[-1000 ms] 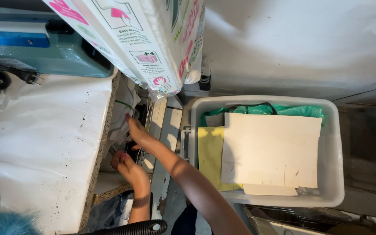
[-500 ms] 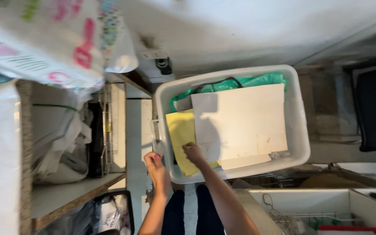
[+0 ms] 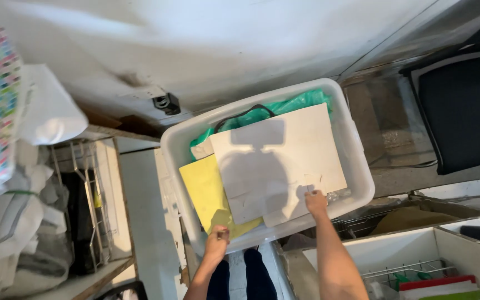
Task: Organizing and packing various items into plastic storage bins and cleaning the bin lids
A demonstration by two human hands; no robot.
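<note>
Both hands, left (image 3: 216, 240) and right (image 3: 316, 201), curl around the white tub's (image 3: 356, 150) near rim; they'd best lift it level so the sheets stay put.

— That tub (image 3: 356, 161), plastic? 
— Yes, smooth, milky, slightly glossy. The white sheet (image 3: 279, 161) in it looks like matt card, the yellow one (image 3: 209, 191) matt paper.
— And the green stuff (image 3: 301, 104)?
— Thin, shiny plastic film.

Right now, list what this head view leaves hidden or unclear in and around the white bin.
- Bin bottom: covered by the white board and yellow sheet.
- Green bag: mostly under the board.
- Left hand fingertips: curled over the bin rim.
- Right hand grip on the board: too small to judge.
</note>
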